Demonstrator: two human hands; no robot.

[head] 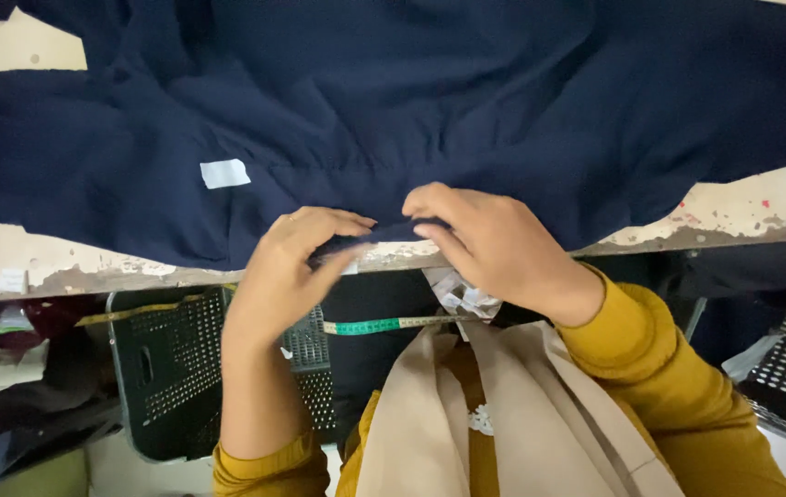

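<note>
Navy fabric point(393, 110) lies spread across the worn pale surface point(742, 207), its near edge hanging at the front lip where both hands meet. Left hand point(296, 262) has its grip closed on that hem, fingers curled over and thumb beneath, while the right hand point(489, 239) pinches the same edge just beside it. A white label point(224, 173) sits on the cloth, and a green measuring tape point(374, 326) hangs below.
</note>
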